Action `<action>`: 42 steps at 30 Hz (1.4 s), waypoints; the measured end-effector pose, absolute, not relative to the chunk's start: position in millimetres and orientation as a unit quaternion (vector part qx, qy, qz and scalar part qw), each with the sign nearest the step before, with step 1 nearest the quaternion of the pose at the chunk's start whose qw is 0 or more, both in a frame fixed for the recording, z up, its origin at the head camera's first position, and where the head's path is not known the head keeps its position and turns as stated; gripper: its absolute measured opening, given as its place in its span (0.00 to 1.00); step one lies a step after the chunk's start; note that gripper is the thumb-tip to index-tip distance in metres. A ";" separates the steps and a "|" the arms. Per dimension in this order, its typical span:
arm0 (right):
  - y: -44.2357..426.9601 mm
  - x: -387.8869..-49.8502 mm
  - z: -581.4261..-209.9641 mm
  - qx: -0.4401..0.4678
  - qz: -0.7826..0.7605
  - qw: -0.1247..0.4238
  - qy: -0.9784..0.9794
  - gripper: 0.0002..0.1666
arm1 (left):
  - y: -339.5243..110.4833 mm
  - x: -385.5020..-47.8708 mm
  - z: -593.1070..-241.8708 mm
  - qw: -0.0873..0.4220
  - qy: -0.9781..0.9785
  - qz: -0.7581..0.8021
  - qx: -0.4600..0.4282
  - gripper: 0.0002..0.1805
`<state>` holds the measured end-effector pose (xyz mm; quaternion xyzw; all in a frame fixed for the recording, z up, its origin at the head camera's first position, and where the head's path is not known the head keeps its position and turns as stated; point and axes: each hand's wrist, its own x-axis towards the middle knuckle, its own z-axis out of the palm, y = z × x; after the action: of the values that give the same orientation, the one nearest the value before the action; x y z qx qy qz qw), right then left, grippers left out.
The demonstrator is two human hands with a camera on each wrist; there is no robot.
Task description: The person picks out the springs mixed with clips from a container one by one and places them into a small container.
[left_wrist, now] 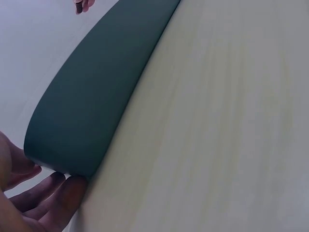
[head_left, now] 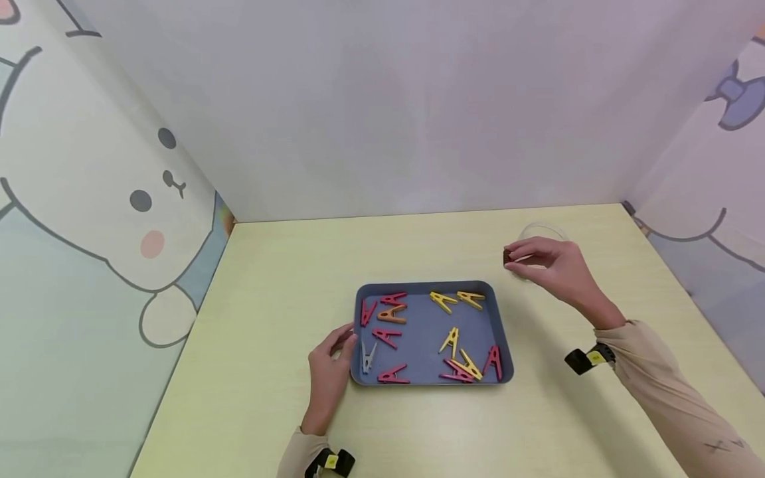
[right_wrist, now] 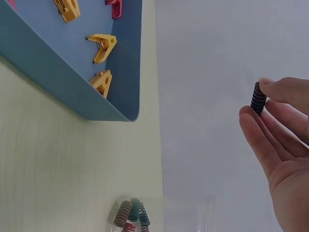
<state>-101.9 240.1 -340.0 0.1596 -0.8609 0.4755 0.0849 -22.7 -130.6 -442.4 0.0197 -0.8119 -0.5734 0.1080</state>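
Observation:
My right hand (head_left: 552, 265) is raised over the right part of the table, thumb and fingertips pinching a dark coil spring (right_wrist: 259, 98). Left of it and lower lies a blue-grey tray (head_left: 427, 284). Red clothespins (head_left: 392, 374), yellow clothespins (head_left: 451, 341), an orange clothespin (head_left: 391, 314) and a grey clothespin (head_left: 368, 358) lie spread in the tray. My left hand (head_left: 330, 368) rests at the tray's left side. In the left wrist view its fingertips (left_wrist: 72, 191) touch the outer wall near a corner.
Behind the right hand, partly hidden, stands a clear container (head_left: 542, 229); the right wrist view shows several coil springs (right_wrist: 130, 215) in it. A pale wall (head_left: 418, 106) rises along the table's (head_left: 287, 265) back edge, with cartoon-printed panels (head_left: 107, 179) at both sides.

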 end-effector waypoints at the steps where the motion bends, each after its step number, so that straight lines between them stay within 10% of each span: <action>1: 241.7 -103.0 -340.8 0.156 0.479 0.083 -0.860 0.11 | -130.4 -22.9 -442.5 0.110 -0.812 -0.573 0.019 0.13; 42: 280.2 -123.4 -341.3 0.111 0.465 0.109 -0.872 0.10 | -130.4 -22.0 -439.3 0.086 -0.807 -0.583 0.037 0.14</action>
<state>-123.4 280.2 -341.3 0.1110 -0.8716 0.4648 0.1089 -22.0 -130.4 -439.3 0.0371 -0.8073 -0.5827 0.0858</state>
